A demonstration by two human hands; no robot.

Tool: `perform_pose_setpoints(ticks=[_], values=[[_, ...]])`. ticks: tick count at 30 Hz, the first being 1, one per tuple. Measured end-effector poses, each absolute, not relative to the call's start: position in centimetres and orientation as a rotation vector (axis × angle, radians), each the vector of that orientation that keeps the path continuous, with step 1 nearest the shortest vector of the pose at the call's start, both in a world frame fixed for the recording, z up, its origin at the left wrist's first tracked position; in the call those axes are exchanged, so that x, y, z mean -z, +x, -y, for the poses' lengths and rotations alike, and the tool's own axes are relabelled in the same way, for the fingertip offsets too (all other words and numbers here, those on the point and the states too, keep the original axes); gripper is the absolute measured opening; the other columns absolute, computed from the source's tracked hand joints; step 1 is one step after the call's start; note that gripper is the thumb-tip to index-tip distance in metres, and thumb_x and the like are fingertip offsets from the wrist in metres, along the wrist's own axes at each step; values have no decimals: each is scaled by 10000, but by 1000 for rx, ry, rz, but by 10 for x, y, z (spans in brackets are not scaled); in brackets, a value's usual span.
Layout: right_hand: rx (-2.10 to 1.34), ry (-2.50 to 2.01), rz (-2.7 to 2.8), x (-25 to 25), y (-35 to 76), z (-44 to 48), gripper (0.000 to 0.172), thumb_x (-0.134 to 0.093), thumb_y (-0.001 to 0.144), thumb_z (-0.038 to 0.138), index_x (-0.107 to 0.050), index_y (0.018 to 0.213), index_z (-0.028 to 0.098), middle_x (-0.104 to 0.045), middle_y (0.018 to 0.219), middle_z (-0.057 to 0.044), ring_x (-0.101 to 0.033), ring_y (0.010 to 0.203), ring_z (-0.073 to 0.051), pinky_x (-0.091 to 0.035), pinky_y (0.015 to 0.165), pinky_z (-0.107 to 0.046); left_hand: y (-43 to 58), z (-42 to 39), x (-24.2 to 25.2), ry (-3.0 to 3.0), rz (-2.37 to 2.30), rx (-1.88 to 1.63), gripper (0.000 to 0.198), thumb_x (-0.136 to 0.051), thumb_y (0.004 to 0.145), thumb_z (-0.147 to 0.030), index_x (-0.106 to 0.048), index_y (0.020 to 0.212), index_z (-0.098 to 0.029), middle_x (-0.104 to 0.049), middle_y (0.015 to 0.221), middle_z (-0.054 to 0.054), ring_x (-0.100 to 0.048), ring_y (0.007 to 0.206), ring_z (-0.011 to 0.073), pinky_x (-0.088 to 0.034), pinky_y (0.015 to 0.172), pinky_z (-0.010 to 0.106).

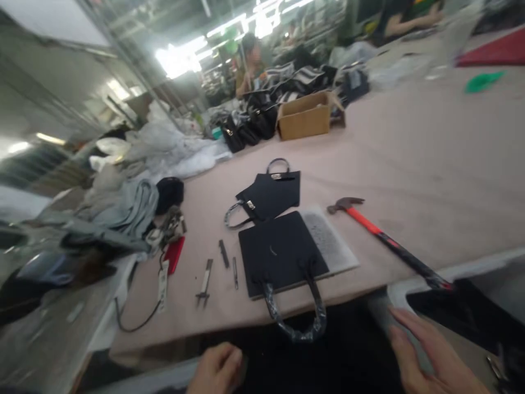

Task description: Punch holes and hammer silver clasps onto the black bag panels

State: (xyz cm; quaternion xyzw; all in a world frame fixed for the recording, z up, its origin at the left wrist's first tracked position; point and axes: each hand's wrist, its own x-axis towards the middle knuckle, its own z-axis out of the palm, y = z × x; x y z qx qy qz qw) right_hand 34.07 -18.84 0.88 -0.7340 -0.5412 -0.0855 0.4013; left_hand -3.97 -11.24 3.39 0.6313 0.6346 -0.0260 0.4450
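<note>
Currently, the two hands are hovering well apart along the near edge of the table (410,148). The left hand (219,368) is curling its fingers inward, left of the handle (301,335); whether it is gripping anything, I cannot tell. The right hand (426,350) is holding its thumb and fingers apart, near the grip end of the hammer (381,236). The black panel (283,246) is lying flat on the near middle of the table, partly covering a pale sheet (334,243), while its handle is hanging over the near edge. Just beyond, two smaller panels (283,191) are overlapping, their handles pointing far and left. The hammer is slanting on the right, its head lying far and its grip jutting past the near edge. Left of the panel, a caliper (204,284) and two slim tools (223,254) are lying loose. Farther off, a box (305,126) is standing beside black bags (250,128).
</note>
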Motion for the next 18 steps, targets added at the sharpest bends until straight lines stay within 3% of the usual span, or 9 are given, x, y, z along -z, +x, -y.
perform_pose_setpoints(ticks=[2,5,9,18], values=[[161,-1750,1491,-24,327,167,257,-505,990,346,-634,1168,212,-718,1082,-98,-700,985,-251,-550,908,-384,-48,99,-51,1551,-1667,-128,614,-372,912,-719,-628,728,-191,-638,668,47,-606,664,214,-446,622,312],[114,-1573,1679,-33,309,128,232,-536,979,304,-630,1156,188,-711,1086,-106,-686,990,-240,-541,902,-376,-52,54,-76,1748,-1952,-282,473,-423,935,-559,-633,726,-190,-590,619,22,-576,644,188,-376,623,285],[42,-1449,1886,-31,294,73,211,-536,973,296,-635,1108,168,-689,1143,-124,-653,1045,-258,-519,922,-422,-43,-14,-83,1805,-2118,-218,304,-505,931,-380,-710,847,-172,-691,768,56,-615,741,193,-357,647,280],[-207,-1521,2134,-26,281,43,351,-620,893,323,-620,1199,152,-579,1354,-162,-508,1269,-342,-401,1071,-553,4,-63,-53,1867,-2028,209,317,-680,862,-461,-716,816,-149,-731,871,150,-688,858,289,-453,698,331]])
